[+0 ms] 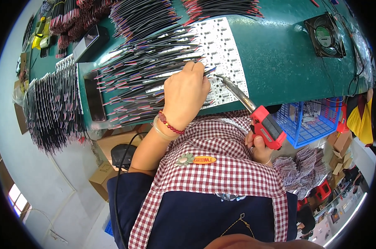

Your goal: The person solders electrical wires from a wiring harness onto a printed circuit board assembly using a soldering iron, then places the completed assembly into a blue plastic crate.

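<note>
In my left hand (186, 91), the fingertips pinch a black cable (210, 71) near its stripped end, where thin coloured wires show. Beneath lies a white sheet of small circuit boards (227, 45), with many black cables (142, 68) laid side by side across its left part. My right hand (260, 150) is wrapped round the handle of a red and black soldering gun (267, 128). The gun's metal tip points up and left, close to the pinched wire end over the boards. Whether the tip touches it I cannot tell.
Bundles of black cables (142, 16) lie at the far edge of the green table (275, 70). More cables (53, 110) hang off its left end. A black fan (324, 35) stands at the far right. Below the near edge hangs a blue basket (296, 124).
</note>
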The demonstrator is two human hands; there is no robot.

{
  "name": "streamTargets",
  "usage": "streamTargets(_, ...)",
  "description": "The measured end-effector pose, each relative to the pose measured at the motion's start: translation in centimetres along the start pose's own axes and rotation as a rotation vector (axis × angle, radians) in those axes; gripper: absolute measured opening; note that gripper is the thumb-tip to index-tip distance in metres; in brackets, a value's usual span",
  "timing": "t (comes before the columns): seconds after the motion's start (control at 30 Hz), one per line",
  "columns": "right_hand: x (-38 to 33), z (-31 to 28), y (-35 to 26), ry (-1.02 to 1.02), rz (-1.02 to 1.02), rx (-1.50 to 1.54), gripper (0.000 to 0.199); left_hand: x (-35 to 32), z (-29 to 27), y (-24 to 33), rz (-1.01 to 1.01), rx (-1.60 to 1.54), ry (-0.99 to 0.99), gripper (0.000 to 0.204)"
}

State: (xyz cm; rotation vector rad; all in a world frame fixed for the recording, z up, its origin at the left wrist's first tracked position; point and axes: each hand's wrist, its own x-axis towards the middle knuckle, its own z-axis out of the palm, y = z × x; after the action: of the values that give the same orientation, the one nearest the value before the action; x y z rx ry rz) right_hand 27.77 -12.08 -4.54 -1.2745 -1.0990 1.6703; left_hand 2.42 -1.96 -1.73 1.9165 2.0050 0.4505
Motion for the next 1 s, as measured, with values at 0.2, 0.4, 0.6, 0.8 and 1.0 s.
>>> streamTargets(0.2,0.0,-0.5,1.1,-0.033,-0.014,-0.048,0.038,-0.1,0.0,0.2,-0.003,0.017,-0.003,0.01)
streamTargets(0.4,0.1,-0.3,0.5,-0.066,0.042,-0.087,0.036,0.0,0.0,0.3,0.023,0.035,-0.003,0.009)
streamTargets(0.6,-0.1,0.4,-0.5,0.026,0.002,0.016,0.037,0.0,-0.1,0.3,0.039,0.074,-0.012,0.009)
streamTargets(0.8,0.1,0.2,-0.9,0.06,-0.013,0.045,0.043,-0.2,0.0,0.3,0.051,0.12,-0.025,0.011)
streamTargets(1.0,-0.3,-0.5,-1.0,0.085,-0.022,0.045,0.045,-0.2,-0.9,-0.7,0.122,-0.013,-0.048,0.014)
